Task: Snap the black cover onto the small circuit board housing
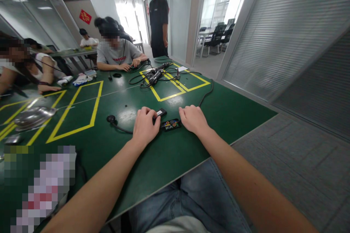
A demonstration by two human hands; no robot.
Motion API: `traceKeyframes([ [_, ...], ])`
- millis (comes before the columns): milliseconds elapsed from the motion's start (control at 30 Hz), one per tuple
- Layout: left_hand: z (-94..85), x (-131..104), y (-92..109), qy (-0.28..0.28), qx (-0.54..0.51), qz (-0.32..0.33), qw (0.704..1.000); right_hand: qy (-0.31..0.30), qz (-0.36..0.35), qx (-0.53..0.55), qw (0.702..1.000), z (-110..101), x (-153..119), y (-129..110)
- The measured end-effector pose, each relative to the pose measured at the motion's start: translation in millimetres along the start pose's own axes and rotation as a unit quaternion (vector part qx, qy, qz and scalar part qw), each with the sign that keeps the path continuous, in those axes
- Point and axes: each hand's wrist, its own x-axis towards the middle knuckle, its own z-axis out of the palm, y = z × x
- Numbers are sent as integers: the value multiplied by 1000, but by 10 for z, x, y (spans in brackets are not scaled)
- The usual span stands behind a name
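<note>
An open black plastic housing (171,124) lies on the green table, with colored wires and small copper-colored rings showing inside. Just behind it is a black cover (162,112) with a white label, its near end between the thumb and fingers of my left hand (145,125). My right hand (194,119) rests at the housing's right end, fingers curled; what they hold, if anything, is hidden. From under my left hand a black cable runs left to a round black plug (111,119). Another black cable (207,94) runs back from behind my right hand.
Black tools with tangled cords (157,74) lie farther back inside yellow tape outlines (172,98) on the green table (240,116). A shiny metal bowl-like object (35,117) sits at left. A person in a grey shirt (117,54) works across the table; another stands behind.
</note>
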Motion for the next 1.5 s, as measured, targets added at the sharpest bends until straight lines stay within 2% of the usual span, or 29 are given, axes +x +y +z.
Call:
traceKeyframes([
  [133,-58,-16,53,-79,95,34,992,1,-4,-16,1000,-11,-14,-26],
  [233,-45,-8,60,-102,121,44,986,4,5,-19,1000,-18,-21,-42],
  [500,-14,4,18,-51,99,65,992,43,18,-16,999,-21,-32,-45],
  [800,-15,10,6,-68,71,46,994,42,16,3,999,-12,-27,-19],
  [1200,-15,23,12,-98,96,50,989,26,20,4,999,21,-1,-4],
  [1500,19,28,-9,-74,100,75,989,33,27,0,999,19,0,-8],
])
